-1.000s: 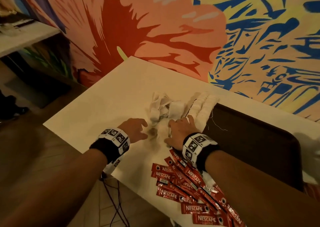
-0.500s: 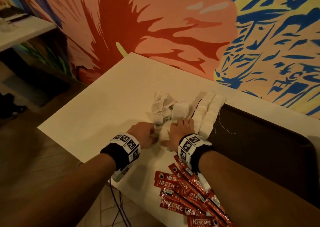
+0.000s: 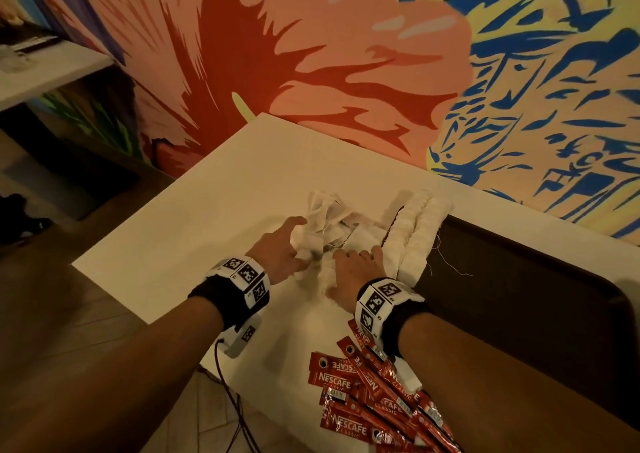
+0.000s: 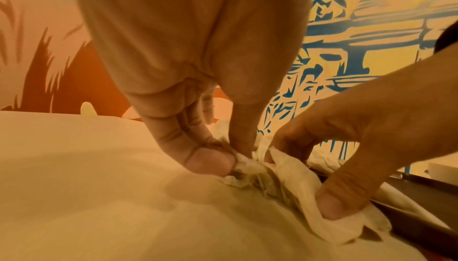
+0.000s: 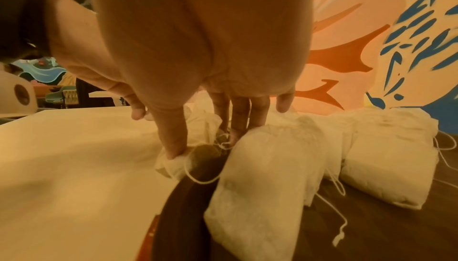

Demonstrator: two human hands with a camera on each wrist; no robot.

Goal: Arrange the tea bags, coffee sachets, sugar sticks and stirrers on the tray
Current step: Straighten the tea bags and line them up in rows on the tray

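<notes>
A loose pile of white tea bags (image 3: 329, 217) lies on the white table (image 3: 207, 210), beside the dark brown tray (image 3: 519, 296). Rows of tea bags (image 3: 415, 231) line the tray's left end, big and close in the right wrist view (image 5: 267, 177). My left hand (image 3: 304, 255) pinches the corner of a crumpled tea bag (image 4: 292, 183) between thumb and fingers (image 4: 210, 159). My right hand (image 3: 343, 258) holds the same bunch from the other side, with its thumb (image 4: 332, 206) pressed on it. Red Nescafe coffee sachets (image 3: 363, 400) lie fanned out under my right forearm.
A painted wall runs close behind the table. The table's left and near edges drop to a wooden floor (image 3: 69, 314), where a thin cable (image 3: 228, 400) hangs. Loose tea bag strings (image 5: 339, 216) trail over the tray. Most of the tray's dark surface is bare.
Both hands have closed in on the loose tea bags between them. The left hand's fingers now reach further into the pile.
</notes>
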